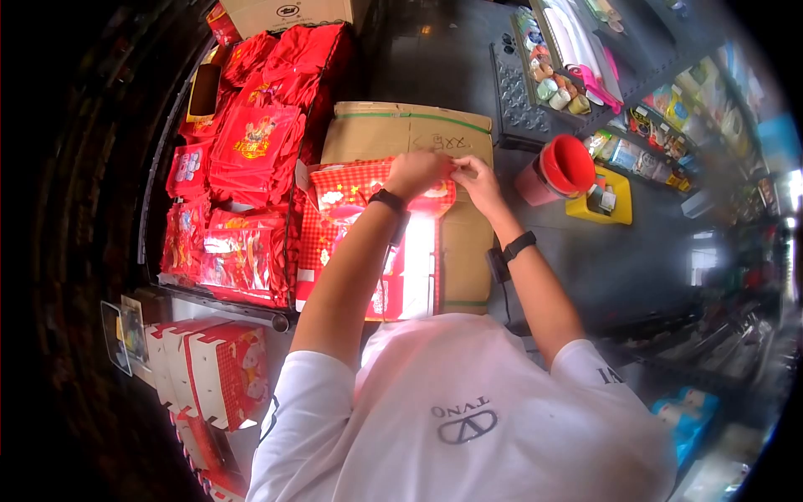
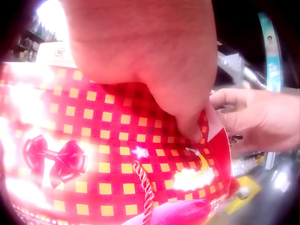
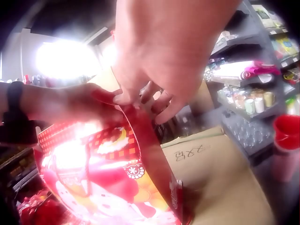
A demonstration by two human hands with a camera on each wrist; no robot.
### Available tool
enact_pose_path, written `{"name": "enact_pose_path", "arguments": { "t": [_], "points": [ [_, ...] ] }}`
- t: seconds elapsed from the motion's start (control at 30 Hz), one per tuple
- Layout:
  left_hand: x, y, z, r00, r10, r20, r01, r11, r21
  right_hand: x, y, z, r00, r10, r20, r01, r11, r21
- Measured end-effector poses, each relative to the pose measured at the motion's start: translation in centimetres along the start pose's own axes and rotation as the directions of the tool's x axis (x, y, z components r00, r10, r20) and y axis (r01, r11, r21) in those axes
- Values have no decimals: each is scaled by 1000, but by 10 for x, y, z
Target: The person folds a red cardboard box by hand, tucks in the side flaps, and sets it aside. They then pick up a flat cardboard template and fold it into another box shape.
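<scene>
A red checked gift box with a rope handle lies over a brown carton. At its far right corner the left hand lies over the upper panel, thumb pressed on the checked face in the left wrist view. Beside it the right hand pinches the box's edge between thumb and fingers; in the right wrist view this hand is at the top of the red side flap. Part of the left hand's fingers is hidden behind the panel.
Stacks of red packets fill a rack at the left. Folded boxes stand below it. To the right are a red bucket, a yellow basket and shelves of goods.
</scene>
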State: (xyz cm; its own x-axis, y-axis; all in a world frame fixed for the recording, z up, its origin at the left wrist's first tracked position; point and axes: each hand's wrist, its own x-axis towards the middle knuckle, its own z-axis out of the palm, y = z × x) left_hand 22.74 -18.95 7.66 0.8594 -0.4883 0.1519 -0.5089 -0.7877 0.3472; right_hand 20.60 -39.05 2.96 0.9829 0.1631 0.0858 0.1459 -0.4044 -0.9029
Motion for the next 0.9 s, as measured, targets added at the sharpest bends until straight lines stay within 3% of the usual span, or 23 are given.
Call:
{"name": "enact_pose_path", "arguments": {
  "t": [0.03,0.13,0.23,0.3,0.43,0.53,0.63,0.73,0.83,0.9],
  "points": [
    [1,1,-1,1000,5,-11,-5,1000,-1,-1,-8,-2,999,-31,-17,29,995,-91],
    [1,6,-15,999,-26,47,25,1000,2,4,-9,-4,988,-144,53,142,989,41],
    [4,13,-31,973,-164,163,195,961,-198,7,-7,-5,984,-76,159,37,972,232],
    [4,6,-23,967,-217,133,249,920,-304,6,-18,-7,984,-10,178,-26,980,196],
    [2,-8,-8,993,-112,29,115,921,-371,9,-19,-3,985,38,166,-64,987,149],
    [3,-12,-7,1000,12,-18,-19,866,-500,12,-7,0,989,-42,141,26,993,112],
    [-5,-16,-13,977,153,-152,-203,890,-409,13,2,-2,980,-87,180,64,989,134],
    [-5,-27,-18,987,144,-73,-161,912,-378,-5,-3,9,998,-62,13,47,867,497],
    [-7,-22,-24,999,36,18,-23,877,-479,-12,12,16,999,34,5,-32,859,510],
    [-7,-14,-30,1000,-2,-2,1,869,-494,-17,18,17,997,83,6,-75,868,492]
  ]
}}
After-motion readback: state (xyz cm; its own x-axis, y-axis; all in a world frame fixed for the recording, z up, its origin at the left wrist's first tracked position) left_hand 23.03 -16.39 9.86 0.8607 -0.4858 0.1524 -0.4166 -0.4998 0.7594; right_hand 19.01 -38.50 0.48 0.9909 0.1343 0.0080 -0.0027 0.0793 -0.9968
